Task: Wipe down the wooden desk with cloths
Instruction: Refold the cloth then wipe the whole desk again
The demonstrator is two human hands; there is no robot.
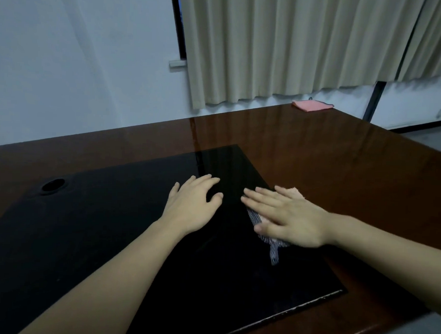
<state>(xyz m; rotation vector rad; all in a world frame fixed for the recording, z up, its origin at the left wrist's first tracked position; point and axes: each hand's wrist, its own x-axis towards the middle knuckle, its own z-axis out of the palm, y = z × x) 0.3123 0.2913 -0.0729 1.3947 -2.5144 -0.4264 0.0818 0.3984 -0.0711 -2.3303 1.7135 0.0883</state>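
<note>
Right hand (291, 216): flat, fingers straight, pressing the cloth (267, 231); keep your palm pressure even.
Left hand (191, 207): relaxed, holding nothing; brace it on the desk (339, 158).

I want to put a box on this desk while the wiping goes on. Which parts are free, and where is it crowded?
Free: the brown wood between the black inlay and the pink cloth at the far corner; also the inlay's left part, near the round hole. Crowded: the inlay's right edge, where the right hand presses a cloth beside the left hand.
</note>
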